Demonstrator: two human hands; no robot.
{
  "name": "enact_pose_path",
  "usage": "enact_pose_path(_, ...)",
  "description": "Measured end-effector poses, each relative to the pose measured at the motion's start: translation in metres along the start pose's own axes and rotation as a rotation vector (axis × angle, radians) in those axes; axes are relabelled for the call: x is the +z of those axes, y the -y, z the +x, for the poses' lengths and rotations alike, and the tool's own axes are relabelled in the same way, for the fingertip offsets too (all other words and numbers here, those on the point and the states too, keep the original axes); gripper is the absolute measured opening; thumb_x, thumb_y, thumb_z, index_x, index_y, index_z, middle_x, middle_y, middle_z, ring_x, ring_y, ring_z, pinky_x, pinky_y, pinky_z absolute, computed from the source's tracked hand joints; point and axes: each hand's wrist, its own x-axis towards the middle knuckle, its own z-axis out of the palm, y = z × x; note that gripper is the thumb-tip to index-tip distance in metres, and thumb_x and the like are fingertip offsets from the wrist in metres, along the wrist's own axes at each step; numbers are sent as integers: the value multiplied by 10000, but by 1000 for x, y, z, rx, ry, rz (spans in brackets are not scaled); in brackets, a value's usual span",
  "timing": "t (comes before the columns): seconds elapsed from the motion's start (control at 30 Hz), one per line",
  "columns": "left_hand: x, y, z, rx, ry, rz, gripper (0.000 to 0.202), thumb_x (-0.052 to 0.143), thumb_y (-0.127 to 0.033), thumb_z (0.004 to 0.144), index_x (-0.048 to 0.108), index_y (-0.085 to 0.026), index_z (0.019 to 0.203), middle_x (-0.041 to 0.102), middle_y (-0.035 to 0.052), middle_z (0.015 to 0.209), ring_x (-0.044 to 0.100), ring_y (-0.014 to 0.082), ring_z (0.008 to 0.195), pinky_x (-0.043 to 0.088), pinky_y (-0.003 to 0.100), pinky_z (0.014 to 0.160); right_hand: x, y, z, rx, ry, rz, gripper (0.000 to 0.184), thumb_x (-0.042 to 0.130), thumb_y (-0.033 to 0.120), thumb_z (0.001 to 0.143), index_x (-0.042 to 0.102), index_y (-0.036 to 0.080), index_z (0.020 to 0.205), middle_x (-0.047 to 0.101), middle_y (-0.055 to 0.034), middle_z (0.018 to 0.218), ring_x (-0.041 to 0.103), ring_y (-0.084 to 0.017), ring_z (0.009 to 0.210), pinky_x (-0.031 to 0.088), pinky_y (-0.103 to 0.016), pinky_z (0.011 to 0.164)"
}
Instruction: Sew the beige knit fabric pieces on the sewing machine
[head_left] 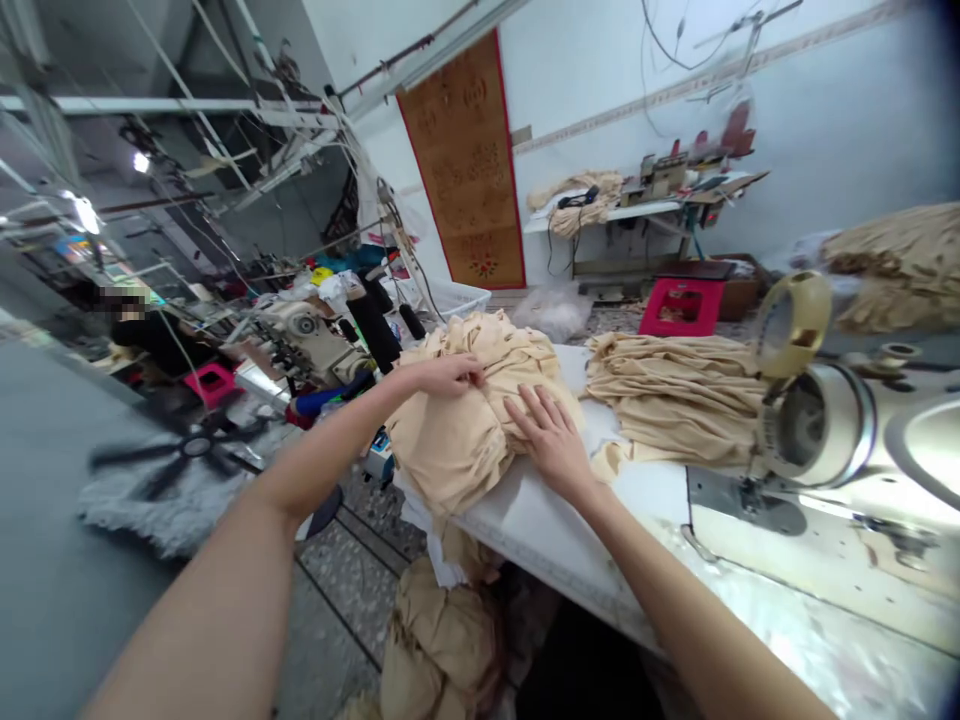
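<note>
A heap of beige fabric pieces [457, 445] lies on the left end of the white sewing table [517, 505]. My left hand [452, 375] is at the top of this heap, its fingers curled in and closed on a bit of the cloth; the fingertips are partly hidden. Flat on the right side of the same heap rests my right hand [553, 440], fingers spread and holding nothing. Beyond it, to the right, a second stack of beige fabric [675, 390] sits in long folds beside the sewing machine [825, 425].
More beige cloth [446, 640] hangs in a bundle below the table edge. A black fan [196, 447] stands at the left. Behind are another sewing machine [311, 340], a pink stool [681, 305] and a white basket [450, 298]. A person [161, 335] sits far left.
</note>
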Motion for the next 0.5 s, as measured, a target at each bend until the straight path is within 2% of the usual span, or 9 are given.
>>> enact_pose_path(0.1,-4,-3,2,-13,57,25,303,629,-104,699,726,-189,974,656,71,1082,631,214,936,509,301,874,-6,1,-2,-17,24,23,750,597,175,984,366,312,1685,256,-86,1782,189,-363,1652,325,-633,1268)
enact_pose_path(0.17,-6,-4,3,-24,87,44,239,695,-155,663,698,-194,899,639,65,1054,600,212,881,495,306,821,-14,9,-15,1,24,55,788,664,244,973,349,302,1693,242,-119,1783,191,-398,1646,347,-662,1250)
enact_pose_path(0.23,-8,-4,4,-27,127,57,202,741,-187,625,663,-200,811,629,52,1010,569,196,812,476,302,754,-23,24,-40,38,11,118,825,711,266,946,357,304,1690,247,-147,1777,224,-417,1634,387,-678,1224)
enact_pose_path(0.3,-9,-6,13,-13,157,63,185,763,-207,620,646,-201,763,626,44,973,559,188,780,467,301,722,-36,39,-79,70,20,217,737,702,271,952,451,308,1644,319,-150,1751,320,-403,1604,434,-656,1209)
enact_pose_path(0.37,-4,-17,37,42,165,57,171,779,-240,667,664,-201,787,634,44,968,580,196,809,483,304,742,-54,52,-125,114,87,320,522,687,279,966,645,276,1486,439,-170,1686,514,-384,1491,524,-590,1155)
enact_pose_path(0.4,2,-27,57,93,168,49,168,784,-265,709,679,-200,823,643,48,982,594,201,837,496,306,763,-66,57,-149,155,136,373,416,688,286,972,720,281,1387,516,-158,1634,594,-362,1421,563,-544,1125)
enact_pose_path(0.47,22,-60,111,222,139,12,186,772,-335,831,702,-196,931,665,61,1039,622,205,896,527,318,813,-94,64,-192,259,193,450,268,709,313,977,798,310,1231,648,-113,1513,695,-314,1297,605,-463,1079)
enact_pose_path(0.5,34,-84,143,292,99,-20,215,749,-373,899,704,-189,1002,674,69,1081,636,203,926,545,332,840,-110,65,-209,320,183,461,227,720,321,977,814,326,1184,695,-88,1453,722,-293,1252,613,-432,1063)
